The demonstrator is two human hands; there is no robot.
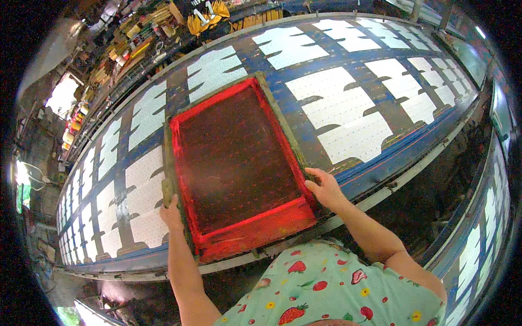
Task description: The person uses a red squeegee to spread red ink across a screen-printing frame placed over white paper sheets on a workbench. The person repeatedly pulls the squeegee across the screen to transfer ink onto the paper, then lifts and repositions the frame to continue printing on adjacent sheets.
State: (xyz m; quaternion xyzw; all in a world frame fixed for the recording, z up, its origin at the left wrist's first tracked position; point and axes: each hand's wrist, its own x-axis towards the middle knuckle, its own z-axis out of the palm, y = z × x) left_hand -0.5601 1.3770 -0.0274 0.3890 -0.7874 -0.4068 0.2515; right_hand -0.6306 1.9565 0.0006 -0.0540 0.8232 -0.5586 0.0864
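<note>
A screen printing frame (239, 157) with a dark mesh and a red-stained border is held in front of me, over the long printing table. My left hand (172, 214) grips its left side rail near the lower corner. On the opposite rail, near the lower right corner, my right hand (323, 187) is closed with the thumb on top. Red ink lies thickest along the frame's near end. White cut fabric pieces (342, 125) lie flat in rows on both sides of the frame. Whether the frame rests on the table or hovers cannot be told.
The long table (375, 163) has a dark and blue surface and a pale near edge rail. Shelves crowded with containers (130, 49) stand beyond it at the far left. A dark garment with yellow (209, 16) hangs at the back. Another table with white pieces (484, 233) is at right.
</note>
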